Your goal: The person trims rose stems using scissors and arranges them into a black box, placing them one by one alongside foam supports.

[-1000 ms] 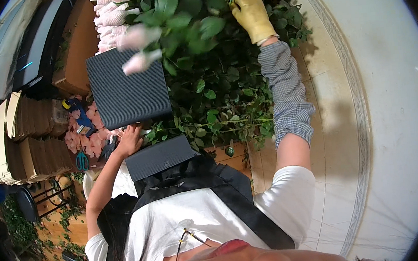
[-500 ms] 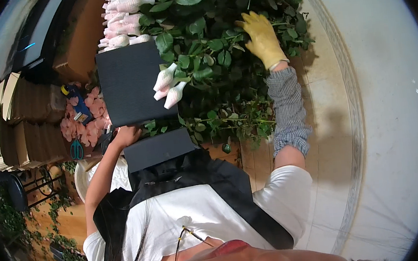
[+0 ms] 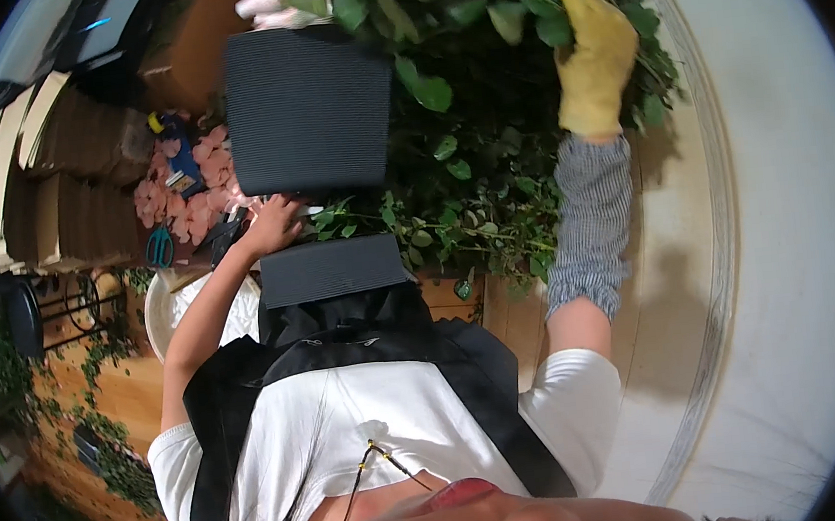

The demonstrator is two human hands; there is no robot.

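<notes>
My right hand (image 3: 597, 57), in a yellow glove with a grey checked sleeve below it, is closed on leafy rose stems (image 3: 515, 15) at the upper right. Some of those leaves are smeared by motion. Bare, my left hand (image 3: 275, 224) is at the lower edge of a black ridged panel (image 3: 311, 110), its fingers stretched toward the leaves. Close to these fingertips is a small white piece (image 3: 310, 211), too small to name. Pink-and-white wrapped rose buds (image 3: 282, 0) show, blurred, beyond the panel. A second, lower black panel (image 3: 333, 271) lies nearer my apron.
To the left are stacked cardboard sleeves (image 3: 81, 207), pink petal-like pieces (image 3: 196, 206), teal scissors (image 3: 160, 247) and a blue tool (image 3: 182, 168). A white tub (image 3: 206, 306) stands below my left forearm. A pale wall (image 3: 781, 175) runs along the right.
My gloved hand has closed on stems and moved up and right. The wrapped buds that lay on the black panel are off it. My left hand shows more below the panel.
</notes>
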